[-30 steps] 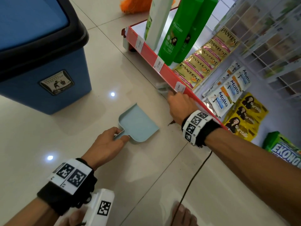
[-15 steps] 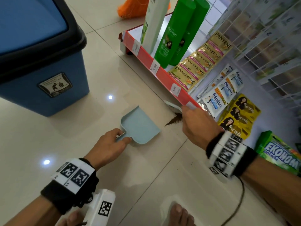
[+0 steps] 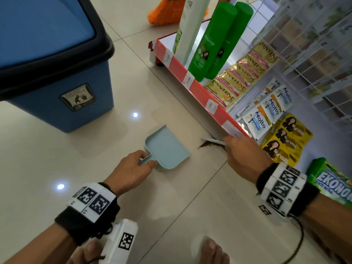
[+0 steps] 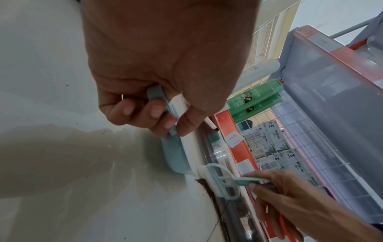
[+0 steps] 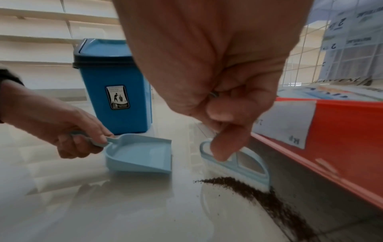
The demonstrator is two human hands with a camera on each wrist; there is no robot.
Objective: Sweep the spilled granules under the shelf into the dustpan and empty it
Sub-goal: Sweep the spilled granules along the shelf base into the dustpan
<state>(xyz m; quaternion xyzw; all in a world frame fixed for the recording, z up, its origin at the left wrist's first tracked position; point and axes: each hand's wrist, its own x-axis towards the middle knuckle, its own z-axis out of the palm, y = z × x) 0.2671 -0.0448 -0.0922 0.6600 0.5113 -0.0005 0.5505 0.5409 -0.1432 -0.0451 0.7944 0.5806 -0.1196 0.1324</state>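
A small light-blue dustpan [image 3: 167, 149] [image 5: 143, 153] [image 4: 178, 157] lies flat on the floor tiles, and my left hand [image 3: 131, 168] [image 4: 157, 114] grips its short handle. My right hand [image 3: 242, 155] [image 5: 223, 124] holds a light-blue hand brush [image 3: 213, 140] [image 5: 238, 165] [image 4: 221, 181] with its bristles on the floor at the foot of the shelf. A streak of dark brown granules [image 3: 206, 144] [image 5: 254, 194] [image 4: 209, 191] lies in front of the brush and runs back along the shelf's base. A gap of bare tile separates the granules from the dustpan's open lip.
The red-edged bottom shelf [image 3: 202, 92] [image 5: 331, 139] carries green shampoo bottles [image 3: 211, 44] and sachet packs [image 3: 240, 73]. A blue lidded bin [image 3: 47, 73] [image 5: 116, 85] stands on the floor beyond the dustpan. An orange bag [image 3: 163, 12] lies far back. My bare toes [image 3: 211, 250] show at the bottom.
My right hand has drawn the brush out from under the shelf toward me, dragging a pile of granules into the open. The left hand and dustpan have stayed in place.
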